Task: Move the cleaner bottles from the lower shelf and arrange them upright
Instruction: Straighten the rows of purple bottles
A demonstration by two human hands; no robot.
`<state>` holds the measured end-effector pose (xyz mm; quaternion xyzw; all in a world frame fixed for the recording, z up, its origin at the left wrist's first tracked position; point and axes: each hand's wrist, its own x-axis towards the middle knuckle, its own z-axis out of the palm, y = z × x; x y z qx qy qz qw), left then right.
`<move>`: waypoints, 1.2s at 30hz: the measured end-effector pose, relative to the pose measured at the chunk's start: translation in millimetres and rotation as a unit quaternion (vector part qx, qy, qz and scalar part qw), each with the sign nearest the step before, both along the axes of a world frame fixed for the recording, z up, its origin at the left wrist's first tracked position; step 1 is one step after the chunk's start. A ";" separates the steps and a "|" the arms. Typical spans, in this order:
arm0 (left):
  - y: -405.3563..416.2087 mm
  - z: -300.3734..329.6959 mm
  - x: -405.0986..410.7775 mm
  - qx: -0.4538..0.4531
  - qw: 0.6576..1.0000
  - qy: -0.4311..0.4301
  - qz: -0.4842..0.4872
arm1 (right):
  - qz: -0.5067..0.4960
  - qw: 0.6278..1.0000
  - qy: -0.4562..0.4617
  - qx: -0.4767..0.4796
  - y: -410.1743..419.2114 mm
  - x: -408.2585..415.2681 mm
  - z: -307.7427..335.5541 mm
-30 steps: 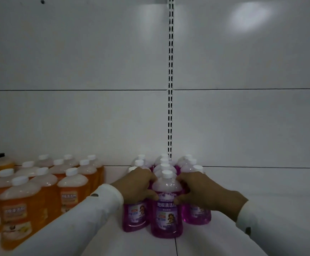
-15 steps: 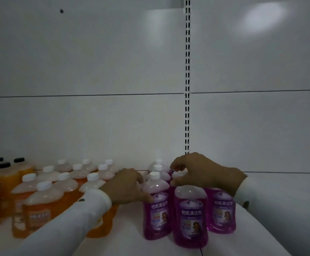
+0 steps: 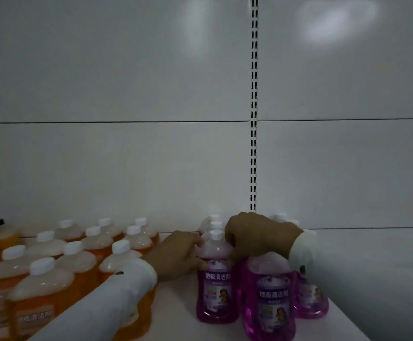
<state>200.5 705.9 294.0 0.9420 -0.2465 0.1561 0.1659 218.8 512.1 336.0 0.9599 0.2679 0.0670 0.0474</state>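
Head view: both hands are now working the left front purple cleaner bottle (image 3: 216,279) on the white shelf (image 3: 175,316). Left hand (image 3: 178,257) and right hand (image 3: 254,236) are curling fingers around its shoulder after shifting from the middle bottle (image 3: 268,299), nudging it upright beside orange bottles (image 3: 77,262).

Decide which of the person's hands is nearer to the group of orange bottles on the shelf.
Left. The left hand sits right beside the orange bottles, touching the front-left purple bottle. The right hand is farther off, over the purple bottles.
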 end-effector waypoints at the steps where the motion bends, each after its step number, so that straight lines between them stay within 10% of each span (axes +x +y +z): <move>1: 0.5 -0.3 0.1 -0.003 1.000 0.000 -0.006 | 0.004 1.000 0.003 0.000 -0.4 1.7 0.9; 27: 0.6 -9.3 -4.2 -0.045 0.999 0.005 -0.028 | 0.020 1.000 0.022 0.003 -8.4 2.7 -1.3; 36: -3.7 4.4 -19.0 -0.116 0.992 -0.046 0.005 | 0.039 0.990 -0.011 0.136 -46.3 -29.4 25.0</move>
